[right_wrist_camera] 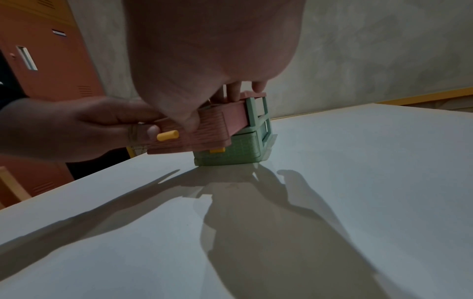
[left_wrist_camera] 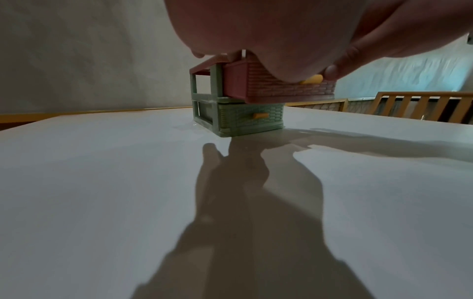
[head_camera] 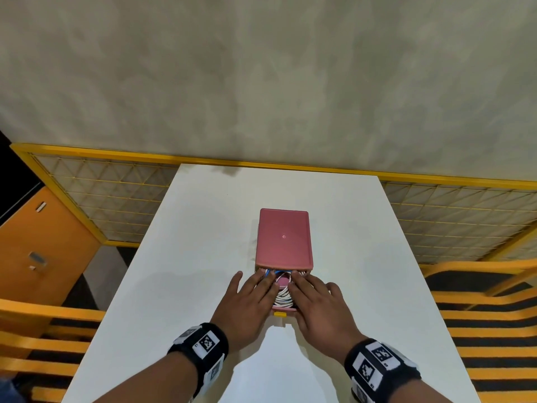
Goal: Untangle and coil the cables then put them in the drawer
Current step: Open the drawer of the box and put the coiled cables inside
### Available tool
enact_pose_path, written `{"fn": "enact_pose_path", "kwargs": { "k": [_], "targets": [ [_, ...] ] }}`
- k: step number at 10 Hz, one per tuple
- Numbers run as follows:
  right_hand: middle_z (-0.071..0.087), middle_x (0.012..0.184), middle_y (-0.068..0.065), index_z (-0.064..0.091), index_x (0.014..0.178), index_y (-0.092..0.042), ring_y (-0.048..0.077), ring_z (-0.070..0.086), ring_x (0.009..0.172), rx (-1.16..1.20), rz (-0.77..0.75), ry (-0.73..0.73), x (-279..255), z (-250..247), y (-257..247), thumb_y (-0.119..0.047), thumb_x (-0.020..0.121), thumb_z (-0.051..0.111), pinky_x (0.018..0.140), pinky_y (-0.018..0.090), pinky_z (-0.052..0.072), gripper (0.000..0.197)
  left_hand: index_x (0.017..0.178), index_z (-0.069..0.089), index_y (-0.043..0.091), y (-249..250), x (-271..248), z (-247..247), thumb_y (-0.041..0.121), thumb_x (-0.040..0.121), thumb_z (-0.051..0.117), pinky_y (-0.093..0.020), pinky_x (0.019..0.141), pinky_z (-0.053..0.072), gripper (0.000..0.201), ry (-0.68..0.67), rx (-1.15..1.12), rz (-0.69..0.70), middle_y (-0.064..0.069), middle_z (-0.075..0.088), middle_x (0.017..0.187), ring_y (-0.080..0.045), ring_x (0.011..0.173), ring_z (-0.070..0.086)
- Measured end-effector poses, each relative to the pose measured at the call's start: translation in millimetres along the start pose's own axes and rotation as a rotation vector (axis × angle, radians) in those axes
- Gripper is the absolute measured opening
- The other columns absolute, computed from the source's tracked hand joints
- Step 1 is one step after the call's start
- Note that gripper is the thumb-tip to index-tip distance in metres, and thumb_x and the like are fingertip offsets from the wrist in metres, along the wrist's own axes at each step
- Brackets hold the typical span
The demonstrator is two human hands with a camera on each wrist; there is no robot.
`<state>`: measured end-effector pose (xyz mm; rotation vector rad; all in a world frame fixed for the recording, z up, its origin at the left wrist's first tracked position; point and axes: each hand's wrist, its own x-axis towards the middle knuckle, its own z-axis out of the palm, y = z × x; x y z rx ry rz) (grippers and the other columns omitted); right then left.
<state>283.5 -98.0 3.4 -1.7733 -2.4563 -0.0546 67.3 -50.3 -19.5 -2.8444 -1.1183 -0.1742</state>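
Note:
A small drawer unit [head_camera: 284,237] with a pink top stands mid-table. Its pink top drawer [head_camera: 284,309] is pulled out toward me, yellow knob [head_camera: 280,314] in front. Inside lie a coiled white cable [head_camera: 283,298] and a blue cable [head_camera: 277,270] at the back. My left hand [head_camera: 252,295] and right hand [head_camera: 316,301] lie flat over the drawer, straight fingers pressing on the cables. In the right wrist view, the left thumb [right_wrist_camera: 153,130] touches the pink drawer [right_wrist_camera: 204,129] front beside the knob [right_wrist_camera: 167,135]. The right thumb [left_wrist_camera: 332,70] sits by the knob [left_wrist_camera: 311,80] too.
The green lower drawer [left_wrist_camera: 245,119] is closed. The white table [head_camera: 203,228] runs back to a yellow wire fence [head_camera: 101,193]. An orange cabinet [head_camera: 43,237] stands at the left, and orange slatted chairs [head_camera: 488,309] flank the table.

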Motion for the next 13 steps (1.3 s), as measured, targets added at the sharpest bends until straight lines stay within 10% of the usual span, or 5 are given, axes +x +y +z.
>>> {"fn": "enact_pose_path", "kwargs": {
  "k": [3,5,6,11,13],
  "targets": [
    [0.058,0.132,0.014,0.059,0.131,-0.011,0.033,0.060,0.113,0.257,0.043,0.116,5.2,9.6,3.8,-0.006,0.077,0.064,0.087,0.040,0.055,0.055,0.131,0.054,0.018,-0.3,15.7,-6.5,0.036,0.082,0.060,-0.042,0.077,0.049,0.053,0.132,-0.159,-0.070,-0.007,0.055,0.125,-0.031,0.108,0.056],
    [0.018,0.153,-0.015,0.015,0.156,-0.019,0.005,0.024,0.142,0.712,0.454,0.029,11.4,15.4,17.3,-0.032,0.090,0.066,0.113,0.019,0.024,0.085,0.153,0.014,0.012,-10.6,28.2,-19.0,0.051,0.066,0.079,-0.043,0.113,0.031,0.116,0.011,-0.589,-0.534,-0.013,0.027,0.156,-0.030,0.142,0.027],
    [0.059,0.132,-0.016,0.044,0.140,-0.033,0.003,0.056,0.118,0.821,0.418,0.004,21.2,9.7,21.5,-0.028,0.086,0.068,0.085,0.002,0.038,0.060,0.138,0.035,0.030,-15.4,39.2,-27.4,0.044,0.066,0.081,-0.030,0.093,0.048,0.087,-0.032,-0.866,-0.562,0.003,0.056,0.130,-0.011,0.114,0.055],
    [0.070,0.086,-0.004,0.061,0.092,-0.021,0.018,0.065,0.076,0.733,0.830,0.050,49.4,4.8,14.0,-0.026,0.087,0.061,0.073,0.037,0.056,0.007,0.101,0.059,0.031,-19.7,61.2,-18.0,0.038,0.068,0.076,-0.038,0.079,0.055,0.038,0.053,-0.881,-0.907,0.014,0.067,0.102,-0.011,0.088,0.064],
    [0.058,0.123,-0.009,0.052,0.131,-0.025,0.010,0.057,0.114,1.000,0.785,0.045,25.4,-4.8,23.9,-0.037,0.087,0.070,0.094,0.030,0.045,0.049,0.143,0.040,0.021,-20.6,38.7,-18.7,0.038,0.070,0.084,-0.024,0.091,0.043,0.086,0.022,-1.081,-0.919,0.005,0.047,0.139,-0.014,0.124,0.055]
  ]
}}
